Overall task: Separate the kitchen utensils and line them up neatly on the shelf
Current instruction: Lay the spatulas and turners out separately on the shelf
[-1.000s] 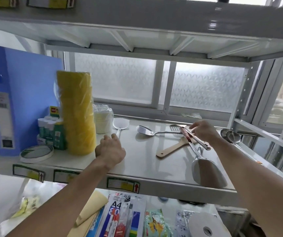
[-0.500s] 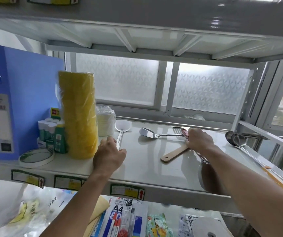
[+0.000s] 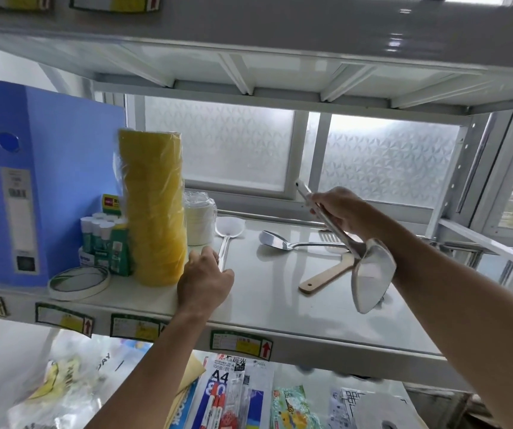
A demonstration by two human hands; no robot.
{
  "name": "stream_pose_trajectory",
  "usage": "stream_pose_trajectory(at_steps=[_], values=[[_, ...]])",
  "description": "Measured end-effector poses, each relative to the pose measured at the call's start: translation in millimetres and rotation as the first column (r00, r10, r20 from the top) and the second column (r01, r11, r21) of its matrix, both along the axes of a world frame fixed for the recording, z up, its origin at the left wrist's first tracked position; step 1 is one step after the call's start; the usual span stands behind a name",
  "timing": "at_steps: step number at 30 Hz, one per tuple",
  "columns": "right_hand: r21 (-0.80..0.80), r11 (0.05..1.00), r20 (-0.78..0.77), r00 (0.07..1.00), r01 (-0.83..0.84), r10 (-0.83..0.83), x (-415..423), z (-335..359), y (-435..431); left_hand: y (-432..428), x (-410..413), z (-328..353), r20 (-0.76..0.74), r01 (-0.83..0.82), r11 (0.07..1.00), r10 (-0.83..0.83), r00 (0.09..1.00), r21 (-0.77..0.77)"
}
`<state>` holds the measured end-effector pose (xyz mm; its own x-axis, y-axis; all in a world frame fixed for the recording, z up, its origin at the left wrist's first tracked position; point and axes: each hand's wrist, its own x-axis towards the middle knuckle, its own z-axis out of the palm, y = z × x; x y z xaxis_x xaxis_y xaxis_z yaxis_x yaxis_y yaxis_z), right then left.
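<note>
Steel spatula (image 3: 369, 274) above the shelf (image 3: 280, 308), right hand (image 3: 338, 209) fingers wrapped round its handle; left hand (image 3: 204, 280) fingers curl over a skimmer (image 3: 229, 227) handle.

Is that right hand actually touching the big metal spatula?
Touching. The head view shows the right hand with its fingers curled round the handle of the metal spatula.

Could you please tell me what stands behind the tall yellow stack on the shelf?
A plastic-wrapped white stack peeks out past the right side of the yellow stack; its left part, and anything else behind, is covered.
</note>
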<state>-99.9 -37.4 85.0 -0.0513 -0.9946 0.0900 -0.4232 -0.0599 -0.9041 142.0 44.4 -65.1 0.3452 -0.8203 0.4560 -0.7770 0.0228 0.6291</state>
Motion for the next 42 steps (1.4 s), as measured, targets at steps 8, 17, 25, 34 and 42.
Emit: stream_pose_trajectory(at_steps=[8,17,25,34,42], values=[[-0.146,0.977,0.444,0.893,0.156,-0.076,24.2,15.9,-13.3,0.1,1.7,-0.1,-0.007,0.002,1.000,-0.002,1.000,-0.011],[-0.259,0.942,0.386,0.917,0.214,-0.103,25.2,17.3,-12.9,-0.2,3.0,-0.5,-0.004,-0.002,1.000,0.002,1.000,-0.009],[-0.349,0.873,0.387,0.900,0.342,-0.198,19.3,7.1,-10.2,-5.1,7.3,-1.6,-0.105,0.033,0.999,-0.034,0.994,-0.008],[-0.380,0.851,0.550,0.828,0.363,-0.108,29.5,-2.6,0.4,-4.0,7.0,-0.3,-0.130,0.011,1.000,-0.013,0.991,-0.014],[-0.337,0.910,0.636,0.771,0.244,0.029,40.1,-31.3,7.5,-7.7,7.7,-3.5,-0.140,0.032,0.998,-0.039,0.989,-0.051]])
